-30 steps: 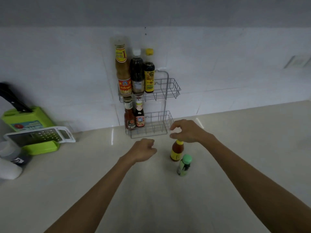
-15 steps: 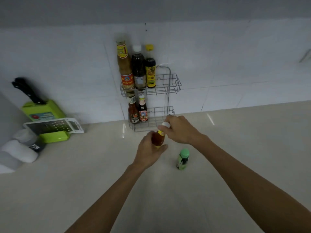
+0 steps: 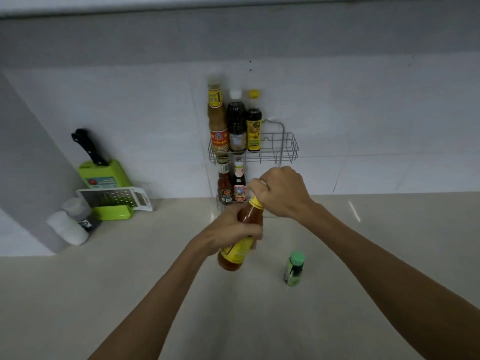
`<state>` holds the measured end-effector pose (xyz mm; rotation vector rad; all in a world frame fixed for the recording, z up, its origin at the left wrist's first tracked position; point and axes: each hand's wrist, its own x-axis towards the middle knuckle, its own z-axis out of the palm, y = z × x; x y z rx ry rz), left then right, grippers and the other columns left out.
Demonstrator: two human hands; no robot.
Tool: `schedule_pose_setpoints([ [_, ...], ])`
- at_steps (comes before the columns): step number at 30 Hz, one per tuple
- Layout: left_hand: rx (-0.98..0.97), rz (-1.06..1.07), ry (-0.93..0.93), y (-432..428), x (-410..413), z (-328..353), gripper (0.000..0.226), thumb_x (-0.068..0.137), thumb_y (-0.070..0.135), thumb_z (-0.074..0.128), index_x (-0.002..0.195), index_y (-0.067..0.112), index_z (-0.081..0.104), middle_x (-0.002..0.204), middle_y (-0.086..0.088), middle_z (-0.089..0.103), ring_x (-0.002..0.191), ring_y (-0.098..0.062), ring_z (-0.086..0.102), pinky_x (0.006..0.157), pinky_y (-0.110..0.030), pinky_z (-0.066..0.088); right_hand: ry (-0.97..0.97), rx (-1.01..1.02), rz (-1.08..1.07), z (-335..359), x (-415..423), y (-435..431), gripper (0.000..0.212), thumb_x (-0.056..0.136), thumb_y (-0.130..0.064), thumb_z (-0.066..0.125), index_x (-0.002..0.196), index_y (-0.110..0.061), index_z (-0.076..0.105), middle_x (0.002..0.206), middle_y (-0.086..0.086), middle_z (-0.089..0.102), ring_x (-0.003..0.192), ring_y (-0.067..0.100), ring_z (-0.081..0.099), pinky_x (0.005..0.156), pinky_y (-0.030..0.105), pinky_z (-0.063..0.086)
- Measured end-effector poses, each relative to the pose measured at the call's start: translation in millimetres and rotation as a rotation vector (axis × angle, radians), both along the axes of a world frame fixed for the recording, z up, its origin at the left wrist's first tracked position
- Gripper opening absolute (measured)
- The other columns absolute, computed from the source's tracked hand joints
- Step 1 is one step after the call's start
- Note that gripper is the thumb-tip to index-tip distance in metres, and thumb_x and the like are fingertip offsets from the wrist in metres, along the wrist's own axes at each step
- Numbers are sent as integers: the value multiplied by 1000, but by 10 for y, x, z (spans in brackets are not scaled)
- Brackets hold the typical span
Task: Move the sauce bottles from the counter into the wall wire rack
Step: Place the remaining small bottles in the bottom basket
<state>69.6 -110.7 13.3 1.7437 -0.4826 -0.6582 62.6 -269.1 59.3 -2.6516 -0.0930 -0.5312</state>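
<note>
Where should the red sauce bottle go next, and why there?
Probably into the lower shelf of the wire rack, right of the two small bottles. Both hands hold the red sauce bottle tilted, just in front of that shelf: the left hand on its body, the right hand at its cap.

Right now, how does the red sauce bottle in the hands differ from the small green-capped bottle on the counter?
The red sauce bottle is lifted and tilted, held by the left hand at its body and the right hand at its cap end; the green-capped bottle stands untouched on the counter. The red one is clearly bigger, with a yellow label; the green one is short with greenish contents. Neither is in the wire rack yet.
</note>
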Motion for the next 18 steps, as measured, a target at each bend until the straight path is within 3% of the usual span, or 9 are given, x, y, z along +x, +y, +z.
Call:
schedule_pose_setpoints([
  [6, -411, -660, 519, 34, 79, 307, 29, 66, 3, 67, 91, 1, 51, 70, -14, 57, 57, -27, 58, 64, -33, 47, -130, 69, 366, 429, -157, -80, 58, 92, -57, 49, 54, -13, 43, 45, 0, 40, 44, 14, 38, 47, 38, 33],
  [9, -442, -822, 651, 19, 58, 417, 28, 69, 4, 66, 91, 1, 50, 71, -14, 57, 57, -25, 59, 63, -32, 50, -185, 158, 414, 435, -225, -69, 51, 95, -49, 50, 55, -19, 39, 46, -1, 38, 46, 14, 39, 47, 35, 32],
  [11, -333, -666, 482, -8, 54, 429, 22, 71, 2, 63, 91, 1, 52, 69, -15, 60, 56, -27, 61, 62, -33, 51, -188, 154, 303, 391, -211, -78, 48, 90, -50, 45, 51, -22, 39, 45, -2, 40, 47, 12, 41, 48, 32, 30],
  [15, 149, 121, -251, -157, -13, 342, 21, 62, 19, 74, 77, 11, 61, 67, -6, 68, 56, -22, 70, 61, -40, 61, 91, -41, -69, 310, -80, -209, 56, 82, -63, 33, 51, -18, 45, 58, -1, 53, 62, 24, 53, 53, 31, 31],
  [16, 191, 201, -326, -162, -6, 327, 22, 60, 21, 74, 76, 13, 62, 68, -5, 68, 57, -21, 71, 61, -40, 61, 168, -60, -67, 279, -60, -240, 62, 85, -69, 30, 52, -18, 45, 60, -1, 53, 61, 22, 53, 55, 31, 32],
  [18, 152, 63, -214, -113, 45, 311, 18, 62, 16, 73, 75, 11, 61, 67, -7, 66, 57, -24, 69, 63, -40, 59, 192, 4, 61, 253, -71, -267, 72, 87, -79, 28, 52, -16, 39, 52, -5, 44, 52, 14, 46, 54, 31, 32],
])
